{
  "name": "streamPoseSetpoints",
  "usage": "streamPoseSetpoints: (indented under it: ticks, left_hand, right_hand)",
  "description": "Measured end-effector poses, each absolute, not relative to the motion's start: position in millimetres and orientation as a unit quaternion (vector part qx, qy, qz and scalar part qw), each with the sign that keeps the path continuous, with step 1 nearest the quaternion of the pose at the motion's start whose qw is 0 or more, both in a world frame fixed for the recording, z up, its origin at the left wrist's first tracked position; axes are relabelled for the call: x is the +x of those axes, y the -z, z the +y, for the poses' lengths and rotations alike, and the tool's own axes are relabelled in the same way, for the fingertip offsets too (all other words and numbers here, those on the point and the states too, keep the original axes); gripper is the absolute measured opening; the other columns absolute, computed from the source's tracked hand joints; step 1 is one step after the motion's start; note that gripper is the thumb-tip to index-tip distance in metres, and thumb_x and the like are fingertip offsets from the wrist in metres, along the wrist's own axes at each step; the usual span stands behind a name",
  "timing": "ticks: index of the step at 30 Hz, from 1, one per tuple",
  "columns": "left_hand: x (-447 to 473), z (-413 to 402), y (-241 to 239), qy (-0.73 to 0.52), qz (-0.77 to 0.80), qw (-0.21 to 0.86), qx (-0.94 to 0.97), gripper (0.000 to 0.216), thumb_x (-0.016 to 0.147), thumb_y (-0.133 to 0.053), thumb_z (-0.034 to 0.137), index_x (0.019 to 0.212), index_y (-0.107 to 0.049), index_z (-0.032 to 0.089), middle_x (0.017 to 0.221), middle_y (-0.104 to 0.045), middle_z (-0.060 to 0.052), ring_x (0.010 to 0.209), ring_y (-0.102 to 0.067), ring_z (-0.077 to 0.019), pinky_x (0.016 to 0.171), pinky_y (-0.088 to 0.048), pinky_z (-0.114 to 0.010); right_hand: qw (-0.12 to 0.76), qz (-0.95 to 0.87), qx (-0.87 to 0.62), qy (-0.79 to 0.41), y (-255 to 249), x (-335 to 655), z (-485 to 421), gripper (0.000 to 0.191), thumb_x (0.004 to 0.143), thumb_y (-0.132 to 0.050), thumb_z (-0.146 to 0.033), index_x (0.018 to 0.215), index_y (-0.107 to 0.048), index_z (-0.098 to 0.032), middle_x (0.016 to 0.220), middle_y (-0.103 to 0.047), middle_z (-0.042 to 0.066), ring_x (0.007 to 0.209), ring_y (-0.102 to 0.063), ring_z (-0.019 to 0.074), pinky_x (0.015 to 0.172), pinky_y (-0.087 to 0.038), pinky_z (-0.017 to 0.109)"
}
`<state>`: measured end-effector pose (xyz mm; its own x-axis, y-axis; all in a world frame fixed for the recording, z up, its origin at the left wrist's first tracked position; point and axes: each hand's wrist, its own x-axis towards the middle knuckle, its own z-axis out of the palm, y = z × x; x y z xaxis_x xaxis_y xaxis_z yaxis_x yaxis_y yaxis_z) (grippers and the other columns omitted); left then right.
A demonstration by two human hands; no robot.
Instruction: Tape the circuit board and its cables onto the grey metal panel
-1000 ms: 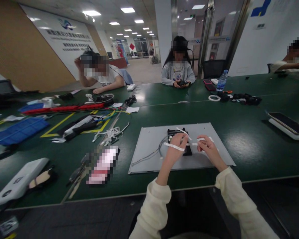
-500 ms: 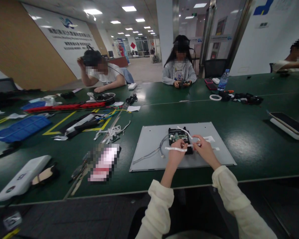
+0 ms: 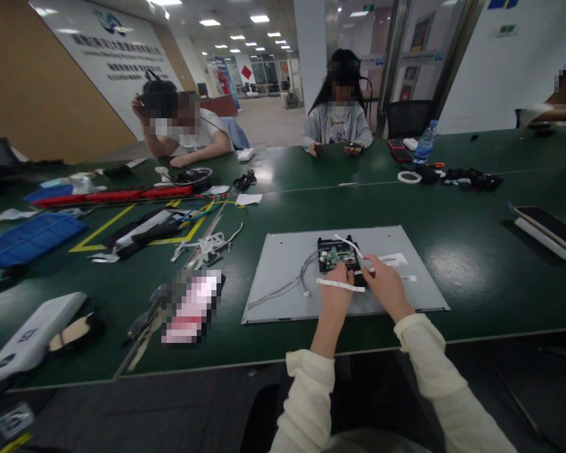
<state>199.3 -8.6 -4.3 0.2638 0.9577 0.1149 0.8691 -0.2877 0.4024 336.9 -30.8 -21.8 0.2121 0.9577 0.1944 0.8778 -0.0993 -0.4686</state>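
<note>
A flat grey panel [image 3: 276, 264] lies before me, with a black frame holding a green circuit board [image 3: 332, 257] on it. My left hand [image 3: 337, 292] is closed over the near part of the frame, its fingertips pinched on a thin white strip [image 3: 357, 272]. Close on the right, my right hand [image 3: 387, 286] pinches the same strip, thumb and finger together. Another length of white strip [image 3: 340, 285] lies across the back of my left hand. A loose white strip [image 3: 349, 244] crosses the board's far corner. Grey cables [image 3: 283, 290] run left from the board. My fingers hide the frame's near edge.
Left of the panel lie a phone [image 3: 193, 308] and a tangle of white strips [image 3: 210, 248]. Farther left are a blue tray [image 3: 33, 238] and a white device [image 3: 35, 336]. A tape roll [image 3: 409, 177] and bottle [image 3: 425, 143] stand beyond. Two people sit opposite, another at far right.
My hands have drawn slightly closer together, and less strip shows between them. The view has shifted a little. The person opposite has moved their hands apart.
</note>
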Motion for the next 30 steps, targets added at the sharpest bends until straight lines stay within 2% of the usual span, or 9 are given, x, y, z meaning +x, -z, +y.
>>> streamPoseSetpoints:
  ticks: [5, 10, 15, 21, 24, 27, 30]
  left_hand:
    - [202, -8, 5, -0.137, 0.583, 0.112, 0.793, 0.018, 0.093, -0.045, 0.026, 0.099, -0.058, 0.015, 0.083, -0.066, -0.007, 0.08, -0.064, -0.0202, 0.067, -0.041, -0.028]
    - [196, -8, 4, -0.136, 0.595, 0.101, 0.786, 0.019, 0.091, -0.049, 0.029, 0.1, -0.059, 0.015, 0.084, -0.067, -0.007, 0.081, -0.064, -0.0206, 0.067, -0.04, -0.028]
    - [181, -12, 2, -0.15, 0.61, 0.084, 0.774, 0.018, 0.09, -0.05, 0.028, 0.101, -0.059, 0.016, 0.084, -0.067, -0.007, 0.081, -0.064, -0.0209, 0.067, -0.04, -0.028]
    - [172, -18, -2, -0.148, 0.625, 0.065, 0.764, 0.021, 0.093, -0.043, 0.024, 0.101, -0.061, 0.016, 0.082, -0.067, -0.008, 0.08, -0.064, -0.0228, 0.065, -0.04, -0.029]
    - [172, -19, -3, -0.149, 0.628, 0.063, 0.761, 0.02, 0.093, -0.042, 0.024, 0.098, -0.06, 0.016, 0.08, -0.067, -0.007, 0.076, -0.064, -0.0217, 0.062, -0.039, -0.029]
    - [173, -20, -1, -0.158, 0.63, 0.06, 0.758, 0.018, 0.092, -0.043, 0.023, 0.096, -0.059, 0.016, 0.079, -0.067, -0.007, 0.073, -0.064, -0.0211, 0.061, -0.039, -0.029]
    - [172, -19, 0, -0.17, 0.625, 0.057, 0.76, 0.019, 0.093, -0.041, 0.023, 0.092, -0.059, 0.016, 0.078, -0.067, -0.006, 0.072, -0.064, -0.0209, 0.061, -0.038, -0.029]
  right_hand:
    - [0.191, -0.622, -0.759, -0.022, 17, 335, -35, 0.028, 0.092, -0.048, -0.037, 0.116, -0.058, -0.026, 0.084, -0.07, 0.003, 0.073, -0.064, 0.0185, 0.059, -0.034, 0.025]
    - [0.158, -0.606, -0.779, -0.023, 16, 339, -36, 0.025, 0.091, -0.05, -0.043, 0.107, -0.059, -0.026, 0.086, -0.07, 0.003, 0.076, -0.064, 0.0183, 0.059, -0.033, 0.024]
    - [0.146, -0.583, -0.799, -0.03, 17, 339, -38, 0.029, 0.092, -0.047, -0.043, 0.115, -0.053, -0.026, 0.081, -0.07, 0.003, 0.071, -0.065, 0.0199, 0.056, -0.032, 0.025]
    - [0.143, -0.567, -0.811, -0.012, 17, 341, -43, 0.03, 0.093, -0.045, -0.031, 0.121, -0.05, -0.023, 0.077, -0.068, 0.006, 0.068, -0.063, 0.021, 0.057, -0.034, 0.026]
    - [0.211, -0.559, -0.801, -0.023, 17, 344, -44, 0.029, 0.092, -0.045, -0.027, 0.12, -0.053, -0.022, 0.072, -0.065, 0.004, 0.066, -0.061, 0.0197, 0.058, -0.036, 0.026]
    - [0.358, -0.571, -0.736, -0.065, 17, 343, -48, 0.026, 0.091, -0.045, -0.028, 0.113, -0.057, -0.02, 0.069, -0.061, 0.001, 0.064, -0.058, 0.0166, 0.06, -0.04, 0.026]
    - [0.462, -0.611, -0.632, -0.12, 16, 336, -59, 0.029, 0.09, -0.045, -0.027, 0.115, -0.057, -0.019, 0.085, -0.062, 0.003, 0.067, -0.057, 0.0137, 0.059, -0.045, 0.024]
